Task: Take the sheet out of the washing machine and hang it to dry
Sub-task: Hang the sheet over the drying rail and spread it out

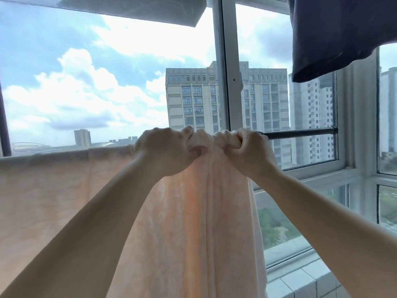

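Note:
A pale peach sheet hangs over a horizontal dark metal rod that runs across the window. To the left the sheet lies spread flat along the rod; in the middle it is bunched into folds. My left hand grips the bunched top edge at the rod. My right hand grips the same bunch just to its right, knuckles close to the left hand. The bare end of the rod shows to the right of my hands.
A dark blue cloth hangs from above at the top right. White window frames stand behind the rod, with tall buildings outside. A white tiled sill runs along the lower right.

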